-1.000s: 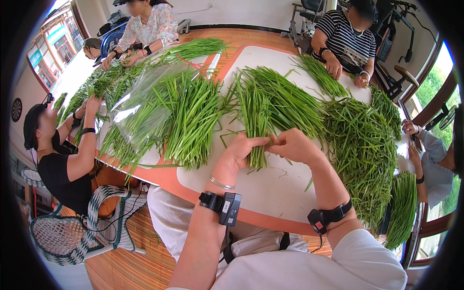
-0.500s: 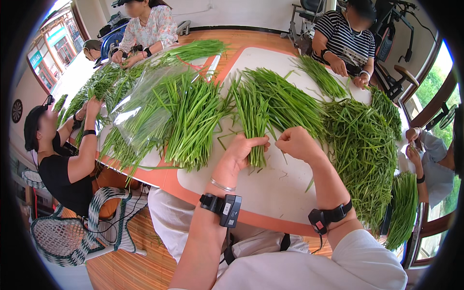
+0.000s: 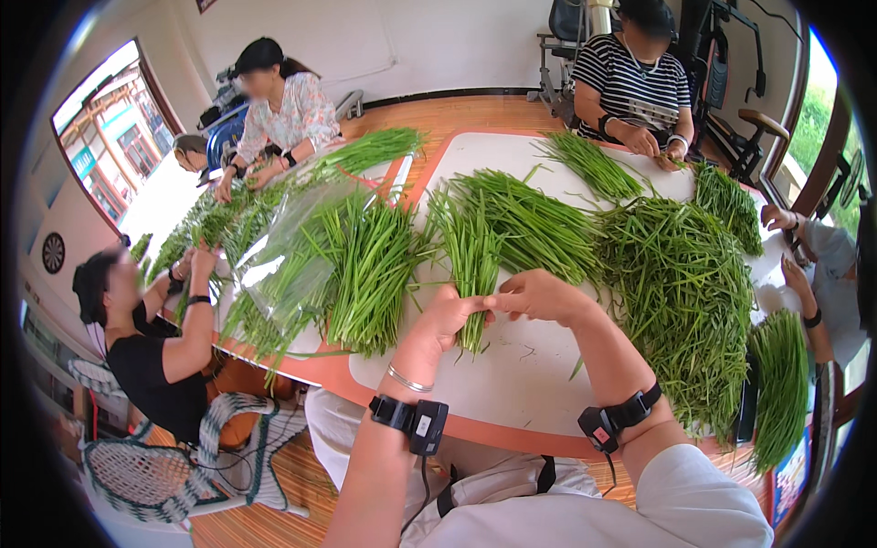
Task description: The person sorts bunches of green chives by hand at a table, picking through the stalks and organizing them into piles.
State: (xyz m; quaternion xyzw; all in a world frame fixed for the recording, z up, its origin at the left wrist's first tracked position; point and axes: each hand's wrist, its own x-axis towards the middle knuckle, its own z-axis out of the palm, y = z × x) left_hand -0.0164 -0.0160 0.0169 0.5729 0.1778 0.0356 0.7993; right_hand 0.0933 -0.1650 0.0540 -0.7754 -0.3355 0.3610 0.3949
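My left hand [image 3: 457,312] is closed around a small upright bunch of long green leaves [image 3: 469,260], thumb across the stalks near their lower end. My right hand [image 3: 534,294] has its fingers pinched together beside the left thumb at the bunch's edge; what is between its fingertips is too small to make out. A larger bundle of leaves [image 3: 534,237] lies just behind, another pile [image 3: 370,283] with a clear plastic sheet [image 3: 279,260] is to the left, and a tangled heap [image 3: 667,310] is at the right. All lie on white table tops with orange edging [image 3: 512,429].
Co-workers handle leaves around the table: one in black [image 3: 155,356] at left, one in a floral shirt [image 3: 297,114], one in stripes [image 3: 630,87], one in pale blue [image 3: 831,301] at right. A woven chair [image 3: 146,461] stands lower left; exercise equipment [image 3: 731,82] stands behind.
The whole view has shifted, so the table sits lower in it. My right hand, slightly apart half a second ago, is back at my left thumb. My left hand still grips the bunch.
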